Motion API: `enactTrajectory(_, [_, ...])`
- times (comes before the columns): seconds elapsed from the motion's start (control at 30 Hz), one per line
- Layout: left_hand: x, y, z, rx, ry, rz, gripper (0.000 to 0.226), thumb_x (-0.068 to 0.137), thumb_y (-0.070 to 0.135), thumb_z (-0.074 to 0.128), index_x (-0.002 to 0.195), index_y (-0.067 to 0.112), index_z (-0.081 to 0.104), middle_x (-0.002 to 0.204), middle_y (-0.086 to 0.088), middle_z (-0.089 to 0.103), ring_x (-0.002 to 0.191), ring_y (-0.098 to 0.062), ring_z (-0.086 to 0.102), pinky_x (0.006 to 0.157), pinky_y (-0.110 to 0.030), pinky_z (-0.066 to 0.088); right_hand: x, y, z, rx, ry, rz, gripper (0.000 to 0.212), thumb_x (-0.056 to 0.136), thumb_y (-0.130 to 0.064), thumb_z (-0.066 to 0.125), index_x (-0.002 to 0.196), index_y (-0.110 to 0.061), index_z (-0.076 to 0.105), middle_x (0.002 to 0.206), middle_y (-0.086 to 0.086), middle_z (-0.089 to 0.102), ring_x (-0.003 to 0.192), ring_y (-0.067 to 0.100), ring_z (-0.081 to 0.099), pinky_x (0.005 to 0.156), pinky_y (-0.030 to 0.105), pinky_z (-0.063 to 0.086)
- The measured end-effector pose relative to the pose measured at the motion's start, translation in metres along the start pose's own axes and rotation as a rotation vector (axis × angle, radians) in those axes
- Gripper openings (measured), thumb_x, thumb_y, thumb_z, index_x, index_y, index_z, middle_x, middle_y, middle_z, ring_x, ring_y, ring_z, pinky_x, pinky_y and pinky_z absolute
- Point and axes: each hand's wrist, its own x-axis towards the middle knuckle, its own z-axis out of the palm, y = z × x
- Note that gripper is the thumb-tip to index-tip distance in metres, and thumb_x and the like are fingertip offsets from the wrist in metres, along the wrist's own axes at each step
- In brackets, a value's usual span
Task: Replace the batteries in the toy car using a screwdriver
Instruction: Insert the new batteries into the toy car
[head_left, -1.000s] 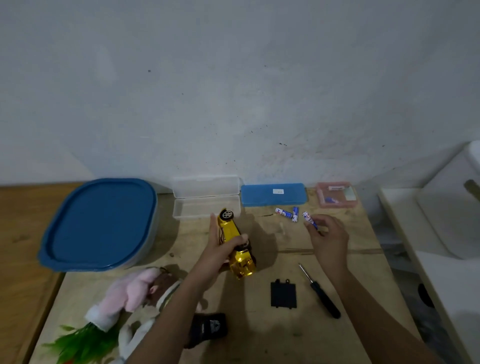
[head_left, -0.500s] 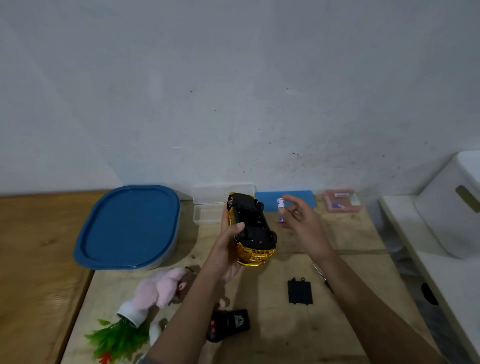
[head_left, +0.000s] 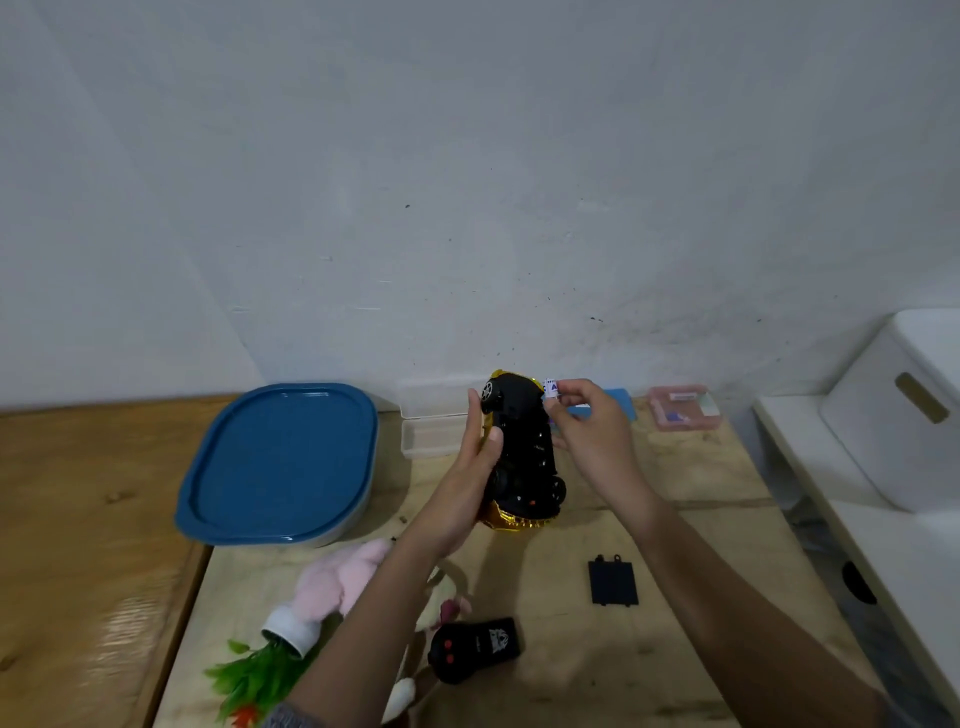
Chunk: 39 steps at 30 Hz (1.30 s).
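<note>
Holding one toy car (head_left: 522, 452) left hand (head_left: 467, 483); one battery (head_left: 551, 388) right hand (head_left: 592, 431).

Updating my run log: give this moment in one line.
left hand: holds car | right hand: pinches battery by car | cover: off, on table

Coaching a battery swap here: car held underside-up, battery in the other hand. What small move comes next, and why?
Probably seat the battery, pinched by the right hand, in the toy car: the left hand holds it underside-up, and the battery cover already lies off on the table.
</note>
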Motion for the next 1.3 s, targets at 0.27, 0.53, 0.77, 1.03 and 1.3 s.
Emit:
enactTrajectory(0.27, [-0.005,0.006,-0.013,0.131,-0.076,0.082,0.104,0.071,0.051,0.069,0.131,0.065,-0.015,0.144,0.014,0.04,0.124,-0.005,0.05,0.102,-0.032,0.045,-0.004,-0.016,0.003,0.11,0.025,-0.019,0.01,0.091,-0.011,0.058,0.097,-0.019,0.055,0.086,0.0,0.055,0.083,0.021,0.063,0.07,0.028,0.059])
enactTrajectory(0.53, [-0.008,0.001,-0.019,0.212,-0.031,0.225,0.129,0.066,0.007,0.083,0.141,0.052,-0.013,0.139,0.018,0.04,0.123,-0.006,0.051,0.099,-0.029,0.046,-0.006,-0.034,-0.008,0.24,-0.064,-0.063,0.023,0.092,-0.004,0.054,0.109,-0.019,0.058,0.078,0.004,0.06,0.081,0.017,0.061,0.076,0.028,0.057])
enactTrajectory(0.77, [-0.01,0.019,-0.014,0.263,0.002,0.287,0.127,0.071,-0.004,0.077,0.144,0.042,-0.014,0.135,0.021,0.038,0.115,0.006,0.051,0.087,-0.014,0.048,-0.014,-0.044,0.002,0.485,0.061,0.032,0.008,0.084,-0.003,0.065,0.086,-0.007,0.059,0.089,0.016,0.063,0.08,0.026,0.068,0.067,0.02,0.058])
enactTrajectory(1.03, [-0.014,0.029,-0.006,0.245,0.007,0.339,0.125,0.072,-0.012,0.072,0.145,0.041,-0.014,0.129,0.028,0.039,0.111,0.007,0.055,0.08,-0.018,0.051,-0.029,-0.043,0.02,0.141,0.198,-0.176,0.011,0.076,-0.015,0.076,0.075,-0.017,0.065,0.075,-0.007,0.067,0.067,0.0,0.061,0.063,0.008,0.048])
enactTrajectory(1.3, [-0.014,0.028,0.001,0.216,0.019,0.404,0.127,0.07,-0.014,0.072,0.144,0.042,-0.014,0.136,0.014,0.043,0.118,-0.008,0.056,0.082,-0.024,0.053,-0.041,-0.042,0.03,0.115,0.378,-0.196,0.012,0.07,-0.016,0.081,0.077,-0.013,0.072,0.079,0.004,0.064,0.063,-0.004,0.058,0.062,0.005,0.044])
